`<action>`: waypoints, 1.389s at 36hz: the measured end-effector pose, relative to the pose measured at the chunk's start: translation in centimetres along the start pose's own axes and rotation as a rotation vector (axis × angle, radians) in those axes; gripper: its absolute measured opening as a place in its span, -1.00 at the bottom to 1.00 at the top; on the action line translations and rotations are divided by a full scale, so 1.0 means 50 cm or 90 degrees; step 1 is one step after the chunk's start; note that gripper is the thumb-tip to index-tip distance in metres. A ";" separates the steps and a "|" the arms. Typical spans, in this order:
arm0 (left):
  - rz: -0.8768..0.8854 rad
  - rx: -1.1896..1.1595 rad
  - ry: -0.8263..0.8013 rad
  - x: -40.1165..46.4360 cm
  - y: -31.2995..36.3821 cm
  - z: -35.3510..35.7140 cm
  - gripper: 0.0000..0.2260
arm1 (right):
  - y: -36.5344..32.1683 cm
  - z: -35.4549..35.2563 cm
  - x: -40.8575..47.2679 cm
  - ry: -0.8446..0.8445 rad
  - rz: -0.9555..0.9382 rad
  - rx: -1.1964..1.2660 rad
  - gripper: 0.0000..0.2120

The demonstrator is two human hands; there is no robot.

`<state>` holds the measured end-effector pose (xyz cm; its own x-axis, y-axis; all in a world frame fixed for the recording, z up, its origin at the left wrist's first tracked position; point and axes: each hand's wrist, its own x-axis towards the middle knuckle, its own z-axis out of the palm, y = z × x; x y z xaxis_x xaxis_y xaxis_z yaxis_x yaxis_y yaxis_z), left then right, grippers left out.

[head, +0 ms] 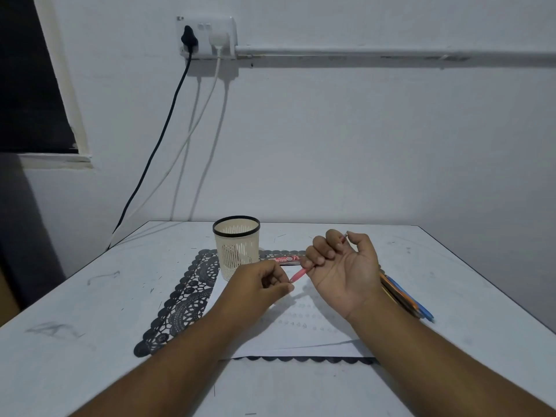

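Both hands are raised just above the middle of the worktop (90,326), over a white sheet of paper (301,332). The right hand (343,272) is turned palm up, its fingers curled round a pink pencil (298,274). The pencil runs slantwise through the fist: its far end pokes out by the thumb at the upper right, and its pink lower end comes out below the little finger, pointing near and left. The left hand (258,284) is just left of it, back towards the camera and fingers curled in, with thumb and forefinger pinching the pencil's lower tip. Whether anything smaller is also caught between those fingertips is too fine to tell. So the pencil is in the air, held between the two hands, and does not touch the paper. The paper lies on a black lace mat (186,296), which shows along its left side and near edge. A beige slotted cup (236,248) with a black rim stands upright on the far left part of the mat. A flat red box (285,259) lies just right of the cup, partly hidden behind the right hand's fingers. A bundle of coloured pens (409,302) lies on the worktop to the right, partly under the right wrist. On the far wall are a socket (206,36) with a black cable (156,145) and white cables (207,94) hanging from it, and a pipe (391,52) running right. A dark window (27,85) is at the far left.
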<state>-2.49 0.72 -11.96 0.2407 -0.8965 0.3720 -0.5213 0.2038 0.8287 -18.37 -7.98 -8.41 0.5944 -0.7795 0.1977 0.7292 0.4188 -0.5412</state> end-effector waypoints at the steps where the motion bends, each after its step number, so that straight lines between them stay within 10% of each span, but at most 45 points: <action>1: 0.001 -0.002 -0.002 0.000 -0.002 0.000 -0.86 | -0.001 0.000 0.000 -0.004 -0.002 -0.005 -0.73; 50: 0.004 -0.023 -0.028 -0.005 0.013 -0.004 -0.87 | -0.011 -0.003 -0.005 -0.115 -0.001 -0.044 -0.72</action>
<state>-2.73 1.19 -11.41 0.2016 -0.9112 0.3593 -0.4930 0.2226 0.8411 -18.98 -8.08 -8.30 0.6486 -0.6817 0.3386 0.7093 0.3799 -0.5938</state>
